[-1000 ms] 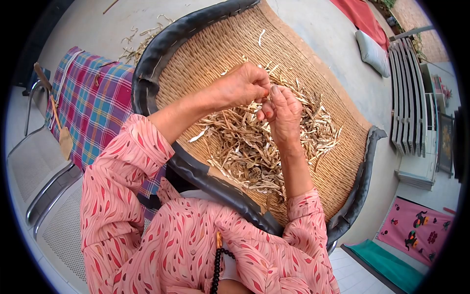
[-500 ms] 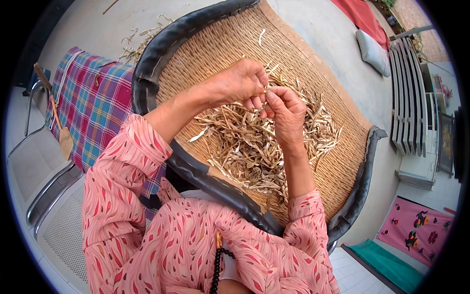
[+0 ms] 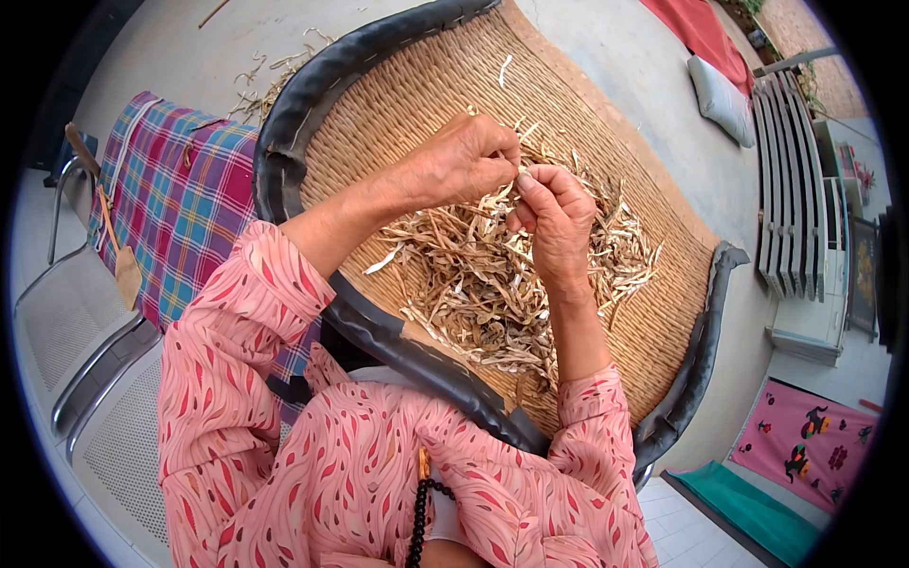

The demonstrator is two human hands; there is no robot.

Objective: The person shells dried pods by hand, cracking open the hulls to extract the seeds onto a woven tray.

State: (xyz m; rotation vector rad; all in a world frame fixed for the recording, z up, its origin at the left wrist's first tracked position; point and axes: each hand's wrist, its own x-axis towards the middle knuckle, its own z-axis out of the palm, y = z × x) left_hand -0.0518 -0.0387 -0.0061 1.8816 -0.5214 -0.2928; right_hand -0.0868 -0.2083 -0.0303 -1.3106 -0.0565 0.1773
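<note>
Beside the tray (image 3: pixel 417 104), plaid cloth (image 3: pixel 180 213)

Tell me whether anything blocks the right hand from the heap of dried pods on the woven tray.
Nothing visible does. The right hand is over the heap of dried pods, beside the left hand; the black rim runs outside the heap.

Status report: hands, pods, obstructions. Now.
Left hand and right hand pinched, close together; contents unclear. Dried pods heaped below on woven tray. No obstruction visible.
</note>
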